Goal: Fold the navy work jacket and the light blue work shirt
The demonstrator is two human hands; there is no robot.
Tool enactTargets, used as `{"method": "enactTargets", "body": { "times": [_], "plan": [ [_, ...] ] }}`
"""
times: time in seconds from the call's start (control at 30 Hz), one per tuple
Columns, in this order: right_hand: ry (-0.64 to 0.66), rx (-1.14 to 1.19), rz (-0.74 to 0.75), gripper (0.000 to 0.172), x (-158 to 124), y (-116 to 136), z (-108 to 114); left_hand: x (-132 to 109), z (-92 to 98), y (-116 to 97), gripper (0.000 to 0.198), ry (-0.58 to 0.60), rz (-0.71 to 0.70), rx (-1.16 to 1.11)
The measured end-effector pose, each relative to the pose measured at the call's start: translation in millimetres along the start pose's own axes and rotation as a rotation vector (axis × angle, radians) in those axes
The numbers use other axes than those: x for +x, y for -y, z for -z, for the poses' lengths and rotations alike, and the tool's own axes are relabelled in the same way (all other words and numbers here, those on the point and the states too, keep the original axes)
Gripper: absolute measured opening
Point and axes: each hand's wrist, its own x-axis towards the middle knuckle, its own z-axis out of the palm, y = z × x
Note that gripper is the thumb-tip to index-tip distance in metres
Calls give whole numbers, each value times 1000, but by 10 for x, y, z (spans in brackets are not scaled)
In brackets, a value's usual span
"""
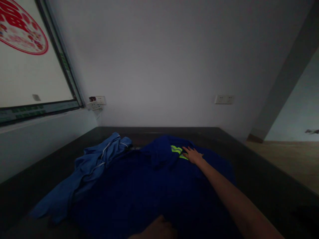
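Observation:
A dark blue work garment (149,186) with yellow-green reflective strips (176,149) lies spread over the black table. My right hand (193,155) is stretched out on its far right part, fingers apart, resting on the cloth beside and partly over the strips. At the bottom of the view, my left hand (158,228) is low over the near part of the garment. Its fingers look curled in, but shadow and the frame edge hide what they hold, if anything. A lighter blue garment (92,166) with white piping lies crumpled to the left, against the dark one.
The black table (206,132) reaches back to a grey wall. Wall sockets (224,99) are at the right, and more sockets (100,100) with a plugged-in item sit in the left corner. A window (30,73) with a red oval sticker is at left. The room is dim.

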Motion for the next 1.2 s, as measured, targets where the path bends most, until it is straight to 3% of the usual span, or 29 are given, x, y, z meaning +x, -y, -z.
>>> {"method": "enactTargets", "body": {
  "times": [0.17, 0.27, 0.43, 0.6, 0.67, 0.73, 0.83, 0.9, 1.0, 1.07, 1.2],
  "plan": [
    [-17, -17, -244, 56, -209, -442, 65, -333, 618, 243, 14, 100, 243, -73],
    [-14, -59, -387, 55, -383, -596, 113, -432, 857, 473, 25, 203, 476, -47],
    [1, -136, -469, 54, -799, -701, 154, -667, 968, 970, 31, 236, 791, -40],
    [36, -171, -456, 51, -1317, -763, 175, -1053, 938, 1361, 21, 286, 961, -224],
    [49, -176, -420, 45, -1504, -790, 231, -1117, 951, 1388, 26, 219, 957, -280],
    [38, -178, -382, 41, -1664, -805, 316, -1058, 958, 1329, 40, 65, 873, -293],
    [-103, -168, -263, 40, -1834, -776, 418, -748, 859, 1138, 38, -174, 621, -248],
    [-200, -99, -82, 39, -1892, -723, 402, -480, 688, 1010, 40, -223, 501, -208],
    [-184, 69, 202, 41, -1905, -636, 225, -183, 375, 896, 64, -153, 527, -165],
    [-114, 138, 282, 47, -1887, -599, 76, -111, 235, 873, 69, -61, 555, -175],
    [-15, 148, 305, 50, -1894, -561, -27, -161, 255, 842, 66, 77, 574, -211]
  ]
}}
